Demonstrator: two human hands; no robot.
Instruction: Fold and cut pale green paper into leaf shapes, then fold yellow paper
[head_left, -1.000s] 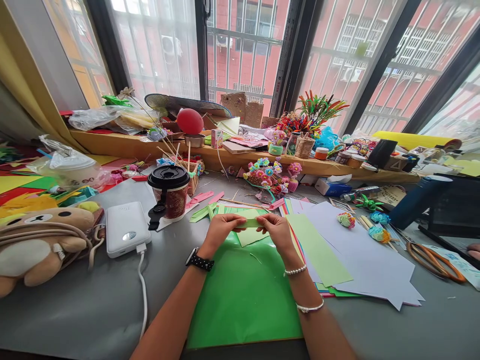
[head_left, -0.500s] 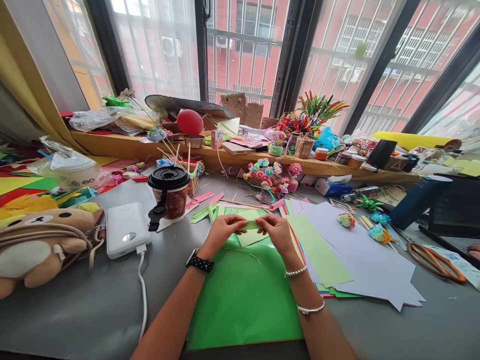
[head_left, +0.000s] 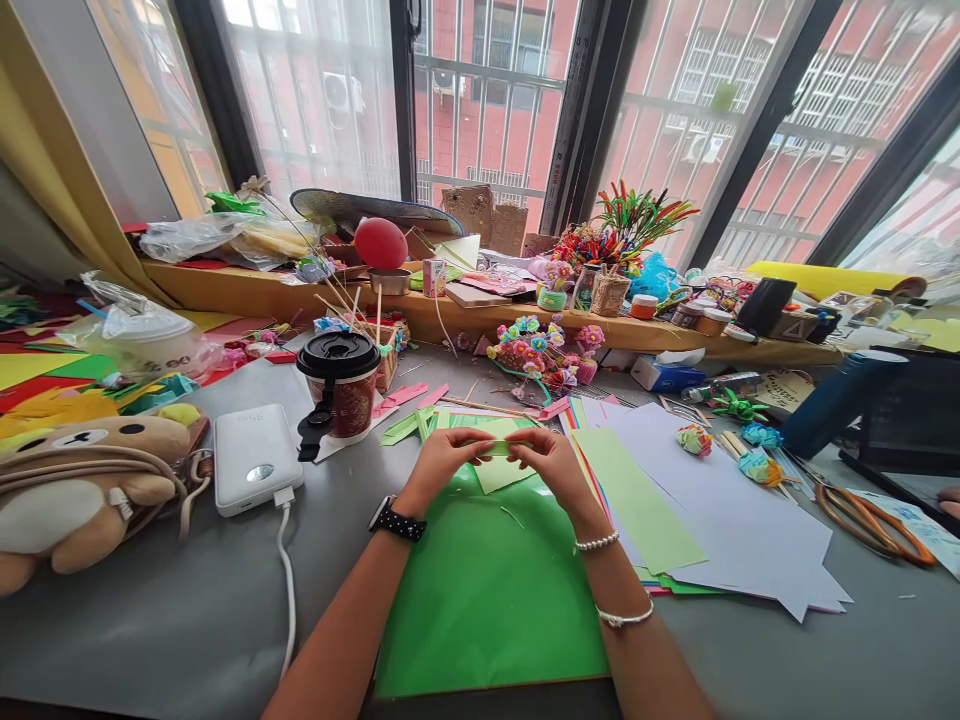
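Between my fingertips is a small folded piece of light green paper [head_left: 498,449]. My left hand [head_left: 448,462] pinches its left end, and my right hand [head_left: 553,464] pinches the right end. Just below and behind it lies another light green sheet [head_left: 501,475], partly covered by my fingers. Both rest over a large glossy green sheet [head_left: 491,590] spread on the grey table. Folded green strips [head_left: 409,428] lie beyond my left hand. A long light green strip [head_left: 637,495] sits to the right, on top of white sheets [head_left: 739,510].
On the left stand a lidded coffee cup [head_left: 339,385], a white power bank [head_left: 256,460] with its cable, and a plush bear [head_left: 90,490]. Scissors [head_left: 870,520] and paper flowers [head_left: 759,468] lie at right. A cluttered ledge [head_left: 480,312] runs along the window. Another person's hand [head_left: 949,500] shows at the right edge.
My fingers have drawn slightly closer together on the folded paper, with the right hand shifting a little left. Both hands still pinch it.
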